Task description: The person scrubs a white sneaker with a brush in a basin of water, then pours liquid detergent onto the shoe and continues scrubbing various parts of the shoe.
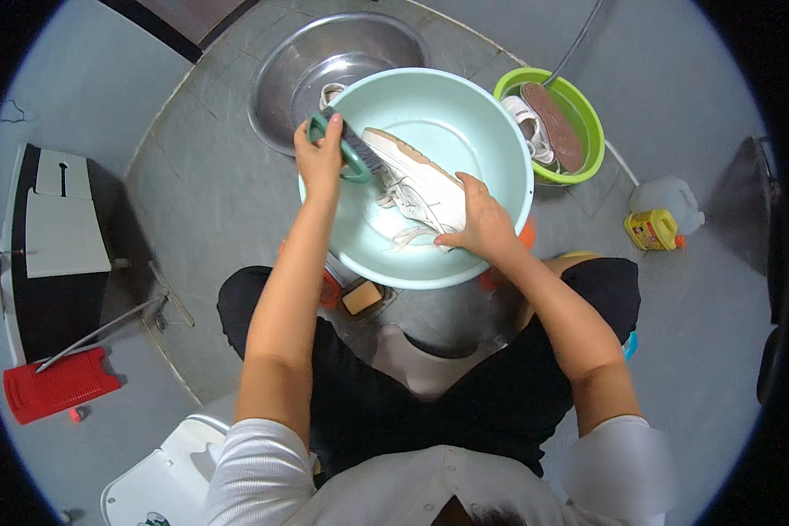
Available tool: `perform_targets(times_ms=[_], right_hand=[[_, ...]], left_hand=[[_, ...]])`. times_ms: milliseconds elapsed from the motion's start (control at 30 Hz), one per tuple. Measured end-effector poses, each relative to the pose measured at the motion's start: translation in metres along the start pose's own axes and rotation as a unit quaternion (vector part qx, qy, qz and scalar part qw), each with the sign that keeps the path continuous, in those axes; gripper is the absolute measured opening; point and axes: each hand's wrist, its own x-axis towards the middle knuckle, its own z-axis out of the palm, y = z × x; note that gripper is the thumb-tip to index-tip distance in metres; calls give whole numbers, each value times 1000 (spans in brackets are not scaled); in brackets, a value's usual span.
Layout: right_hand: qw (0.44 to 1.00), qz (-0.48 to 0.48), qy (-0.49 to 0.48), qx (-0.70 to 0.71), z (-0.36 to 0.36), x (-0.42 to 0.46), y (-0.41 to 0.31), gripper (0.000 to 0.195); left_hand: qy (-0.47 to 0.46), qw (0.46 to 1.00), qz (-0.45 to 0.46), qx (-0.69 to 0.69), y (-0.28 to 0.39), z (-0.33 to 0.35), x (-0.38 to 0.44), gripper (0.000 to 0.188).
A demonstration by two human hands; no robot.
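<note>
My left hand (pixel 320 154) grips the green handle of a scrub brush (pixel 354 150). Its dark bristles face the toe end of a white lace-up shoe (pixel 421 184); whether they touch it I cannot tell. The shoe lies tilted on its side, with its tan sole edge toward the far right and its laces hanging loose. My right hand (pixel 488 220) holds it by the heel end. Both are over a pale mint plastic basin (pixel 493 125), whose floor shows beneath the shoe.
Behind the basin stands a steel basin (pixel 276 85) with a white shoe (pixel 331 94) partly visible. A lime-green tub (pixel 592 125) holds shoes, with a grey hose (pixel 575 43) reaching it. Jugs (pixel 651 230) stand at right. A bar of soap (pixel 361 298) lies near my knees; a red washboard (pixel 62 384) is at left.
</note>
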Motion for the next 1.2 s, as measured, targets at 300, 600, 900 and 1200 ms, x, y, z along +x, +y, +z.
perform_targets(times_ms=[300, 600, 900, 1200], right_hand=[[1000, 22, 1, 21, 10, 6, 7, 84], [999, 12, 0, 43, 11, 13, 15, 77], [998, 14, 15, 57, 15, 17, 16, 74], [994, 75, -75, -3, 0, 24, 3, 83]], left_hand=[[-208, 894, 218, 332, -6, 47, -81, 64], [-234, 784, 418, 394, -18, 52, -89, 50], [-285, 769, 410, 399, -21, 53, -101, 52], [-48, 977, 96, 183, 24, 15, -1, 36]])
